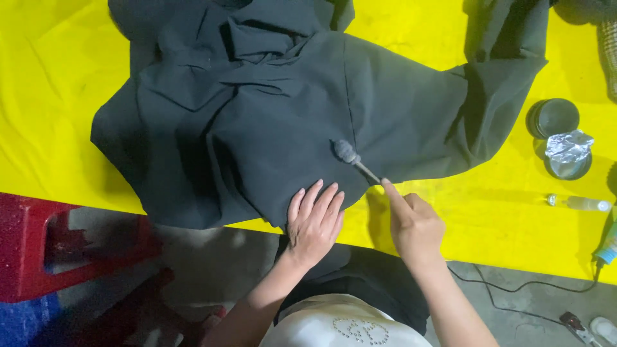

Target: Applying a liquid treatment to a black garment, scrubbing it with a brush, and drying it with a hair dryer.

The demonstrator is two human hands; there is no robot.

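- Dark fabric [270,122], a black garment, lies spread and rumpled over the yellow-covered table [51,96], its near hem hanging just over the table's front edge.
- Left hand [313,222] rests flat on the cloth near that hem, fingers spread and extended, holding nothing; it pins the fabric down.
- Right hand [414,225] is closed in a pinch around the thin handle of a small brush-like tool [352,156], index finger stretched along the shaft; the tool's dark rounded head touches the cloth beside a vertical seam.
- To do this well, it seems best to keep the flat palm close to the tool's head so the cloth stays taut and does not bunch as the head moves.
- Light, short strokes along the seam would likely suit better than hard pressure, since the fabric is loose and folded just above.
- Two round tins [558,119], one with crumpled foil [569,146], sit well to the right, with a small clear vial [578,203] nearer the table edge.
- A red stool [38,250] stands on the floor at the left.
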